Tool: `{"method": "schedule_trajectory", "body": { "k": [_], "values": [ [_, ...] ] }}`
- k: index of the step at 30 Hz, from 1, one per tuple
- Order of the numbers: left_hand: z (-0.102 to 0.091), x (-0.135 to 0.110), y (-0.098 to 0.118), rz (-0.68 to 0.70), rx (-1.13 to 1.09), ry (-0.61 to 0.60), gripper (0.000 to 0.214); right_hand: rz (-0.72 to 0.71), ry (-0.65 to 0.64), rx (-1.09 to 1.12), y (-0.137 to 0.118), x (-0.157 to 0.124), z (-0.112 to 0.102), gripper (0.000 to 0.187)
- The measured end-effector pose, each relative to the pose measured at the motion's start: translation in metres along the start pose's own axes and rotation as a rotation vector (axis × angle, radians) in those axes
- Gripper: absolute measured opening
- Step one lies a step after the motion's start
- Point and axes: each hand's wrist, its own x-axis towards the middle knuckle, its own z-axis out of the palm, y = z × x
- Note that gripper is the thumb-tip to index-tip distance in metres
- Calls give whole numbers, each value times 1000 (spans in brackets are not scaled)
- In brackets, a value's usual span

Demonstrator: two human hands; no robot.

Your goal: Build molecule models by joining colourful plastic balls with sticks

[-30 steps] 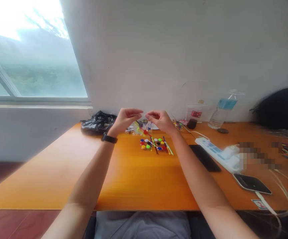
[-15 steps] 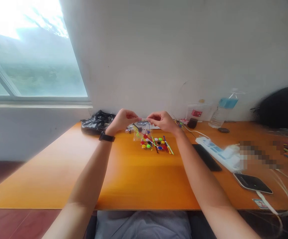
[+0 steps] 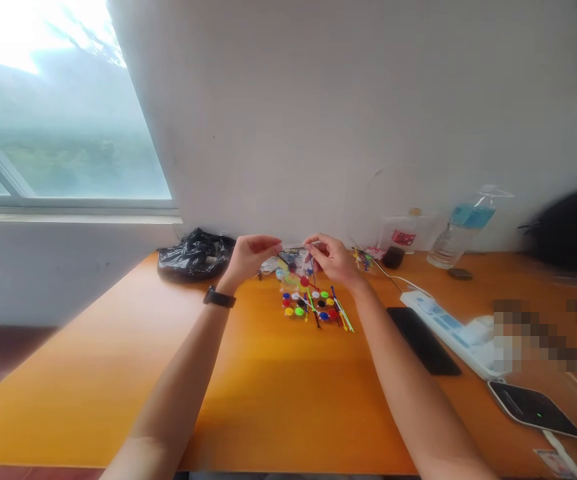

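Note:
Above the table's far side, my left hand [image 3: 254,259] is closed in a pinch at the top of a frame of thin plastic sticks and round connectors. A dark stick slants down from those fingertips, and a red round connector [image 3: 304,282] belongs to the lower part. My right hand [image 3: 332,259] is closed too, thumb and fingers pinching around a thin dark blue stick [image 3: 313,272] that points down. Whether the two hands' pieces are joined is too small to tell. Beneath lie several coloured round connectors [image 3: 299,311] and, to their right, loose sticks [image 3: 341,310].
A black plastic bag [image 3: 196,255] lies at the back left. Right of my arm are a black phone-like slab [image 3: 422,340], a white power strip [image 3: 451,331] and a dark flat device [image 3: 533,407] with cables. Bottles [image 3: 446,247] and a black bag [image 3: 573,227] stand behind.
My fingertips have drawn apart; they were almost meeting before. The right hand has curled more around its stick. The view has tilted and shifted slightly.

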Motion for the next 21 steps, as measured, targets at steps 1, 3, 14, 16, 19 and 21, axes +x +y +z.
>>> {"method": "schedule_trajectory", "body": {
  "k": [1,3,14,16,19,21],
  "values": [
    [1,-1,-5,-23,-18,-21,37,24,2,23,5,1,0,42],
    [4,-3,-14,-80,-35,-83,41,98,0,68,18,3,0,42],
    [17,-33,-109,-287,161,145,53,510,453,271,100,-3,-58,37],
    [18,-37,-123,-329,196,117,54,540,535,253,116,-9,-70,35],
    [20,-38,-137,-342,233,63,55,558,664,131,138,-22,-88,35],
    [22,-37,-141,-337,259,45,55,561,678,-33,148,-30,-101,43]
  ]
}}
